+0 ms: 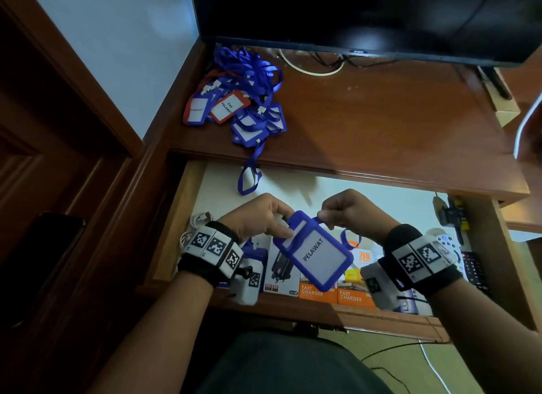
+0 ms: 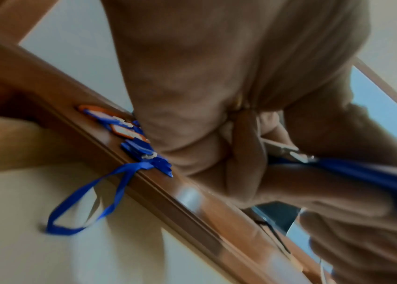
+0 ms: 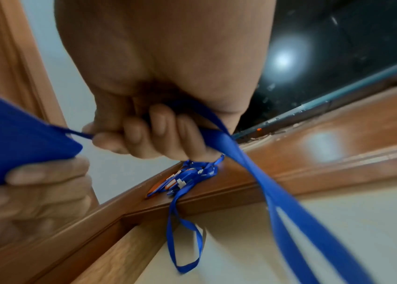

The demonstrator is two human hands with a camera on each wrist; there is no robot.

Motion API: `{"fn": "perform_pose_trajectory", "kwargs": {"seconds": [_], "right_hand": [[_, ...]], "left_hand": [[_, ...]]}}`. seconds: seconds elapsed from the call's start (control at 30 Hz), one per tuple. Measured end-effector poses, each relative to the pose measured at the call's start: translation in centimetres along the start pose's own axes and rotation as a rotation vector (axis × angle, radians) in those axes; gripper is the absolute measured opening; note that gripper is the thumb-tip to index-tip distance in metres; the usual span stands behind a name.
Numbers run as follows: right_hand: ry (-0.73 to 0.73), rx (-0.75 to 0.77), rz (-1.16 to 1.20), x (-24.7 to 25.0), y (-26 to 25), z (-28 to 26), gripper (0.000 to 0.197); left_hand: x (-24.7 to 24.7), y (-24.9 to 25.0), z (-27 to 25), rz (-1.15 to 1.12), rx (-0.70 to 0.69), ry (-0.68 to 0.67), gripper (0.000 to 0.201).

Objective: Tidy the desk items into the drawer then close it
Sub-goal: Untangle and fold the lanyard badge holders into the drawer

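I hold a blue badge holder labelled PELAWAT in the air over the open drawer. My left hand pinches its top left edge. My right hand grips the blue lanyard strap fixed to the holder's top, fingers curled round it. In the right wrist view the holder sits at the left with the left fingers under it. A pile of blue and orange badge holders with lanyards lies on the desk's back left. One lanyard loop hangs from it over the desk edge into the drawer.
Charger boxes, a white cable and a remote lie in the drawer's front part. A dark monitor stands at the back of the desk, with cables behind it. A cardboard box sits at the right.
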State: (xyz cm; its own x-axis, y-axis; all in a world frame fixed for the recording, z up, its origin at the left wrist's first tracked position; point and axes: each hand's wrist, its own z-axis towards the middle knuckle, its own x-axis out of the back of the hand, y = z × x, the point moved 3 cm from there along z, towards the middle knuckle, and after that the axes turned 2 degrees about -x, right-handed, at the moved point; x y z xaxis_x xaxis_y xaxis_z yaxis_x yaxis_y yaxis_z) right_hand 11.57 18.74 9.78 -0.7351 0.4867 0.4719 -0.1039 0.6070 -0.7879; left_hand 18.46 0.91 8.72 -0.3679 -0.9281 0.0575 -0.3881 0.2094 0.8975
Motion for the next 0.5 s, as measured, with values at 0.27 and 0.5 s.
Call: {"fn": "perform_pose_trajectory", "kwargs": {"seconds": [0.27, 0.5], "right_hand": [[0.129, -0.120, 0.886, -3.1, 1.4, 0.3, 0.011], [-0.254, -0.134, 1.305, -5.9, 1.6, 1.6, 0.038]], "left_hand": [[0.0, 0.6, 0.8, -0.582, -0.267, 0.162, 0.035], [0.7, 1.6, 1.5, -0.618, -0.229, 0.564, 0.017]]}}
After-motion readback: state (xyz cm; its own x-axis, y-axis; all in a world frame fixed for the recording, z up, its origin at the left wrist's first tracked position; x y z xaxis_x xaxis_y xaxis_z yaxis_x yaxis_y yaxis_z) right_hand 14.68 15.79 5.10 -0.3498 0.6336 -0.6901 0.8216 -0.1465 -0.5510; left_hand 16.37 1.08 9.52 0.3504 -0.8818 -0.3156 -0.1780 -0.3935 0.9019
